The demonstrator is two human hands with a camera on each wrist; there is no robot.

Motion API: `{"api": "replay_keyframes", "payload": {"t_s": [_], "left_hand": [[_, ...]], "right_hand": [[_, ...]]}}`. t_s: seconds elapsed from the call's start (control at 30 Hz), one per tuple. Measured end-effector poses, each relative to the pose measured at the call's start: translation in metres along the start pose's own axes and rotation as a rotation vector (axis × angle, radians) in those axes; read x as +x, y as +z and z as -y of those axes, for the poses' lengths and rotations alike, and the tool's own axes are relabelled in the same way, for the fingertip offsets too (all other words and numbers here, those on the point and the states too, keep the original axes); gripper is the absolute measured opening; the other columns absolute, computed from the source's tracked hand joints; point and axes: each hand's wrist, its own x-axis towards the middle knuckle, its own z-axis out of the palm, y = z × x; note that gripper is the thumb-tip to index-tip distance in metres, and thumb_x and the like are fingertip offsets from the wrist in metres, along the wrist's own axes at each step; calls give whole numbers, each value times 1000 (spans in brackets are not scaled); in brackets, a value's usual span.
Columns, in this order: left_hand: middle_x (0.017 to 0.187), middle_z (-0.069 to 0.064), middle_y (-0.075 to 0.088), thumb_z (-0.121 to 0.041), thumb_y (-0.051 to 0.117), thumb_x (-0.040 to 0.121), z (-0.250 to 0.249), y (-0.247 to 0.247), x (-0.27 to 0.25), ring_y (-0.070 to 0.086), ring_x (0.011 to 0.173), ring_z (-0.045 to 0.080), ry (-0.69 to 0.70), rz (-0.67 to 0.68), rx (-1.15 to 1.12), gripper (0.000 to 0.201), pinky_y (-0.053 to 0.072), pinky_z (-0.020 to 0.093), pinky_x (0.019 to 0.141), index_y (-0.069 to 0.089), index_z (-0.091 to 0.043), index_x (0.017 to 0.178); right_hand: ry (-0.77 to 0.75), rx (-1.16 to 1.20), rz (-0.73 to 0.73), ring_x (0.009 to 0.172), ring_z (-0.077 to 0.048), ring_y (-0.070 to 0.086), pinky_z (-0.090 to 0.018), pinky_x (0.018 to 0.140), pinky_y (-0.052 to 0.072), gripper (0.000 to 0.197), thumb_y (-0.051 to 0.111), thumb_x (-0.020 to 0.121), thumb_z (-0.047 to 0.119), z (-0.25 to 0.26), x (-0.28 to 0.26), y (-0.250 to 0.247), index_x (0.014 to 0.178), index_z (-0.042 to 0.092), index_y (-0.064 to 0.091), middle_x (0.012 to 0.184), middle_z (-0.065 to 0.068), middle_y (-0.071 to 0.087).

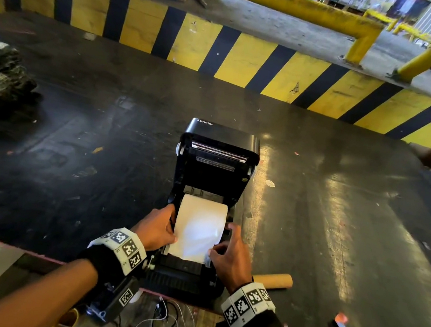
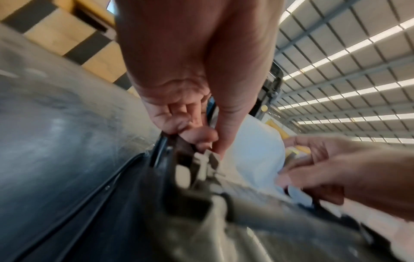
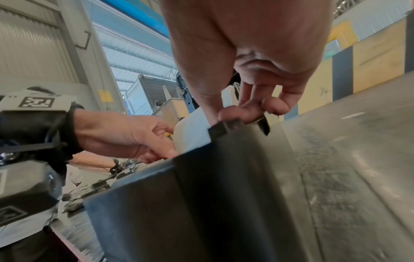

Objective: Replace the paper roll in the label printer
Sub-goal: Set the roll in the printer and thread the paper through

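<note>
Paper roll: white paper roll (image 1: pixel 201 216) sits in the open black label printer (image 1: pixel 215 163), sheet drawn forward.
Left hand (image 1: pixel 156 228): grip pinches the sheet's left edge.
Right hand (image 1: pixel 233 254): grip pinches the right edge.
Bench: dark bench (image 1: pixel 75 146); brown cardboard core (image 1: pixel 273 280) beside the printer.

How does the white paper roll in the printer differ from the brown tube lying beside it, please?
The paper roll is white and sits inside the open printer, both hands at its sides; the tube is brown, bare cardboard, lying untouched on the table. The roll looks far thicker than the tube. Both are cylinders.
</note>
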Motion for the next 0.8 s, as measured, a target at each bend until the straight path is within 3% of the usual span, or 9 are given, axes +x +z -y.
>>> {"api": "replay_keyframes", "payload": {"t_s": [0.13,0.23,0.37,0.5,0.57,0.67,0.73,0.8], "left_hand": [[81,7,72,-10,75,73,0,-1,-2,67,72,17,-19,2,-6,36,56,34,68,49,-13,99],[90,12,72,-10,75,75,-1,-4,-2,68,79,21,-53,80,-27,39,57,36,75,47,-14,102],[106,12,64,-10,71,71,-6,-4,3,64,93,29,-92,87,111,51,54,44,85,47,-15,115],[115,10,63,-11,77,67,-9,-6,7,63,100,29,-92,130,163,59,53,43,89,48,-17,119],[106,8,66,-11,76,69,-9,-8,8,66,90,25,-97,127,126,48,56,40,83,50,-17,109],[80,4,68,-8,73,74,-6,-8,7,65,58,14,-94,91,4,31,55,26,58,51,-15,95],[78,8,70,-2,71,75,-3,-7,5,64,52,13,-100,63,-54,29,56,27,56,53,-11,95],[81,10,71,0,72,74,-1,-7,4,65,61,16,-101,81,-59,33,58,33,65,51,-11,97]], "right_hand": [[-11,-37,-31,83,-25,67,-48,78,57,69,69,75,11,0,-1,3,126,31,27,89,-5,70],[-8,-44,-41,82,-25,67,-48,77,57,68,68,76,10,2,-2,2,128,28,28,88,-4,70],[-1,-45,-13,84,-25,67,-46,79,57,71,69,77,12,4,0,-1,133,25,27,90,-5,70],[20,204,-27,71,-19,68,-44,69,60,68,71,76,7,4,-4,-6,132,20,35,81,-3,68],[34,246,-12,65,-19,67,-39,64,61,71,71,76,2,2,-6,-6,134,20,34,76,-7,69],[28,202,50,70,-23,68,-35,65,59,75,69,77,1,3,-3,-10,138,19,29,76,-10,70],[14,175,95,74,-24,68,-35,68,59,74,68,78,1,4,-2,-14,139,18,29,78,-8,69],[-11,171,93,76,-22,68,-33,69,59,72,68,78,1,6,-2,-16,138,17,31,80,-4,67]]}}
